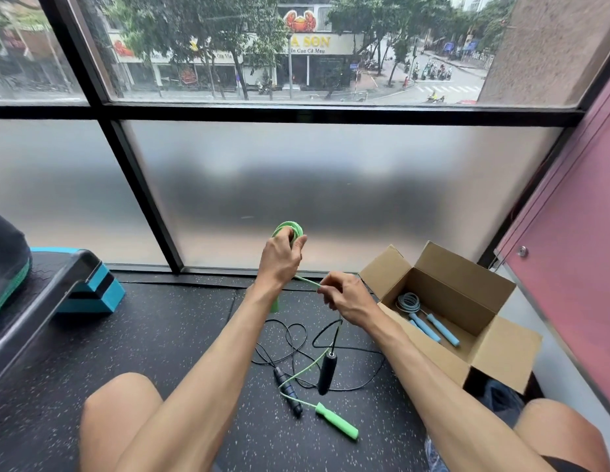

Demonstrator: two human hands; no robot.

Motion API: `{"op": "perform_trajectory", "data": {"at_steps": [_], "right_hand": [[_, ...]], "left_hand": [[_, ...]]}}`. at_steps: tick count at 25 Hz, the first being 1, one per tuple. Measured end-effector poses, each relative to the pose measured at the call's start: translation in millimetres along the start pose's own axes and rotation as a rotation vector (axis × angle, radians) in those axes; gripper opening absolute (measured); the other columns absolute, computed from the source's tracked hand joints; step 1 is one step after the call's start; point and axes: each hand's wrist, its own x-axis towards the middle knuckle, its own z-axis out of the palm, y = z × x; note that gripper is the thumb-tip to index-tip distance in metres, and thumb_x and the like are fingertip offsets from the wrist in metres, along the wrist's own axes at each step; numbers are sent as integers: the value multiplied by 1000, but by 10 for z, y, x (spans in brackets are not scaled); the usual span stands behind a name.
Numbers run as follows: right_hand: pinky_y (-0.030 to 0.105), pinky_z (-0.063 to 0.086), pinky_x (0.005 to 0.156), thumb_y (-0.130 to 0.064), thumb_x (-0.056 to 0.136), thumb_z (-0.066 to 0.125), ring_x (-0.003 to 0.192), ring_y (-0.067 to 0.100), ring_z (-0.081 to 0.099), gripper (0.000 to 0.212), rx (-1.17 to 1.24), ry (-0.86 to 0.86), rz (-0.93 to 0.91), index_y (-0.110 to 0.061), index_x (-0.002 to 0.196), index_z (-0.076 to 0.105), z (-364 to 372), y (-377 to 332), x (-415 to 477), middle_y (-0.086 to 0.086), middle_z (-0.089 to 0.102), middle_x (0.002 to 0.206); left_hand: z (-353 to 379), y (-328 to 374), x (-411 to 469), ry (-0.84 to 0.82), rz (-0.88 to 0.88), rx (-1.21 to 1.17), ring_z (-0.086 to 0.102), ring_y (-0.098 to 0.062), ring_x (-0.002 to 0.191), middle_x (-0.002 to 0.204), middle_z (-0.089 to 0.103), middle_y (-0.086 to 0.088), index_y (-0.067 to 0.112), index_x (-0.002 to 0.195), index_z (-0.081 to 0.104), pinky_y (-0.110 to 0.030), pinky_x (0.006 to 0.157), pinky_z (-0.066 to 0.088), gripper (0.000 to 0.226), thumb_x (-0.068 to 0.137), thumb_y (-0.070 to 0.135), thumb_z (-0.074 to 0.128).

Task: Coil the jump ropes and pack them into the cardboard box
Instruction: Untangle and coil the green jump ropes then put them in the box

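Note:
My left hand is raised in front of the frosted window, shut on a coil of green jump rope; one green handle hangs below that wrist. My right hand pinches the free green cord just to the right. The cord runs down to the other green handle lying on the floor. A black jump rope lies uncoiled on the floor between my knees, its two black handles near the green cord. The open cardboard box stands at the right and holds a coiled light-blue jump rope.
A black and teal step platform sits at the left with a dark rounded object on it. The frosted window wall is straight ahead, and a pink wall closes the right side. My bare knees frame the speckled black floor mat.

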Motion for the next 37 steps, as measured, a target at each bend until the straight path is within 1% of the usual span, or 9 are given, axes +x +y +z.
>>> {"op": "perform_trajectory", "data": {"at_steps": [4, 8, 10, 13, 17, 20, 27, 33, 37], "right_hand": [[40, 51, 63, -16, 101, 50, 62, 15, 54, 23, -49, 69, -90, -10, 88, 68, -124, -164, 82, 4, 62, 70], [26, 45, 54, -17, 100, 53, 55, 9, 52, 17, -64, 126, -116, -17, 88, 64, -208, -92, 14, -4, 60, 66], [20, 45, 54, -19, 99, 57, 57, 6, 54, 10, -48, 144, -117, -17, 89, 61, -200, -47, -29, -5, 61, 69], [26, 55, 63, -25, 99, 57, 65, 11, 63, 14, 36, 115, -92, -14, 91, 60, -213, 49, -64, 1, 67, 76], [30, 56, 84, -17, 100, 54, 82, 12, 69, 14, -49, -56, 32, -17, 90, 65, -204, 369, -143, -1, 71, 85], [30, 58, 79, -6, 98, 54, 80, 16, 69, 23, -26, -97, 148, -19, 82, 63, -82, 566, -215, 4, 72, 84], [47, 61, 61, -7, 99, 53, 63, 26, 69, 9, 287, 271, 65, -5, 100, 61, -232, 298, -251, 14, 70, 72], [38, 57, 49, -8, 100, 52, 54, 26, 65, 17, 440, 450, -74, 0, 108, 65, -459, -137, -275, 14, 67, 67], [32, 56, 48, -7, 99, 54, 56, 23, 68, 18, 642, 443, -50, 5, 109, 63, -477, -288, -278, 15, 69, 70]], "left_hand": [[0, 5, -65, -383, -15, 270, 55, -27, 60, 65, 60, -8, 7, 77, 58, -35, 59, 44, 30, 98, 28, 52], [-20, 158, -192, -579, -289, -16, 41, -17, 48, 57, 48, -1, 14, 66, 52, -26, 48, 34, 41, 102, 33, 47], [-43, 239, -236, -613, -301, -70, 37, -11, 41, 52, 44, 3, 12, 70, 56, -22, 43, 30, 41, 99, 41, 52], [-80, 283, -297, -610, -284, -297, 30, -10, 40, 50, 40, 5, 9, 72, 58, -22, 42, 25, 38, 95, 39, 60], [-99, 381, -259, -499, -297, -685, 20, -10, 40, 49, 30, 7, 23, 57, 38, -22, 41, 18, 46, 99, 30, 56], [-96, 469, -204, -419, -316, -770, 17, -10, 40, 48, 24, 7, 24, 56, 34, -21, 40, 17, 49, 99, 29, 54], [-45, 182, -292, -146, -425, -530, 23, -9, 32, 40, 30, 8, 19, 56, 38, -16, 38, 21, 50, 99, 37, 55], [32, -36, -552, -208, -533, -476, 30, -13, 37, 42, 36, 5, 12, 61, 51, -20, 41, 25, 49, 99, 43, 53], [132, 82, -743, -384, -504, -485, 31, -11, 41, 47, 38, 6, 11, 64, 61, -23, 45, 27, 59, 94, 60, 47]]}}
